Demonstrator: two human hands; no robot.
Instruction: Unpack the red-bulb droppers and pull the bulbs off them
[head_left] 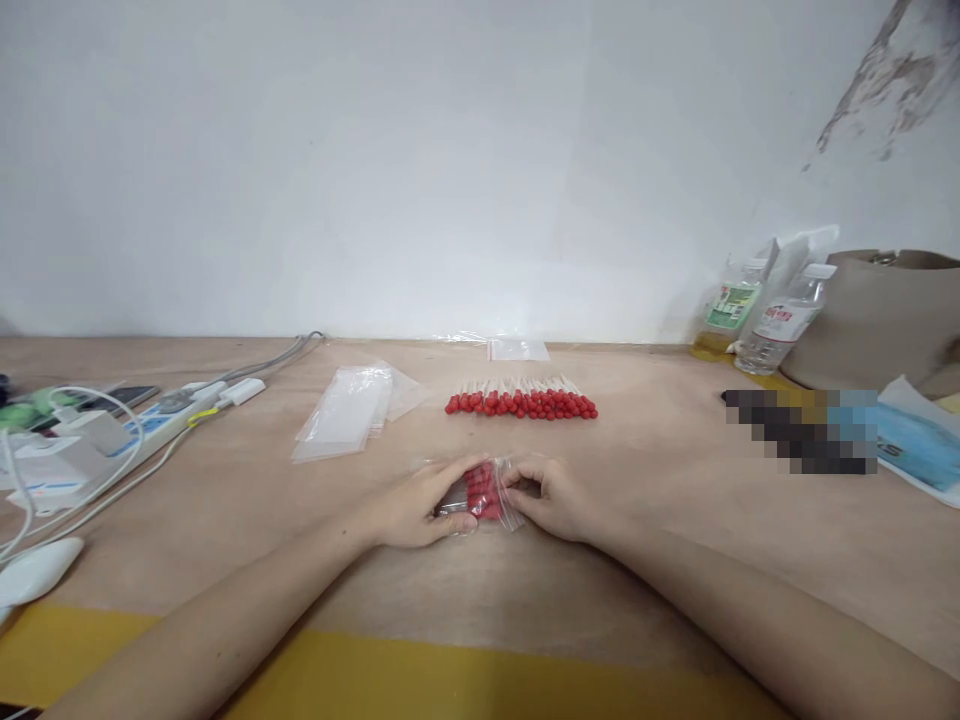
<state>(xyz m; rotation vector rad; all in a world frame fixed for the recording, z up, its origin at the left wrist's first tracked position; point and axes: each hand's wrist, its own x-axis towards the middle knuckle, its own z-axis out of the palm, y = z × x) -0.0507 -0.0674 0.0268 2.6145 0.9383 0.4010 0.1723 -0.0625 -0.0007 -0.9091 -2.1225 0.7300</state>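
A small clear zip bag (484,490) with red-headed pieces inside lies on the table between my two hands. My left hand (412,508) grips the bag's left side, thumb on the near edge and fingers on the far edge. With thumb and forefinger, my right hand (551,497) pinches the bag's right end, where the clear plastic flap shows. Beyond the hands, a row of pale sticks with round red heads (521,402) lies on the table, heads toward me. To the left is a loose stack of flat clear bags (345,410).
Another flat bag (519,350) lies by the wall. On the left are a power strip (161,425) with cables and a white mouse-like object (41,570). Plastic bottles (784,320), a grey-brown container (885,320) and a blue packet (922,445) are on the right.
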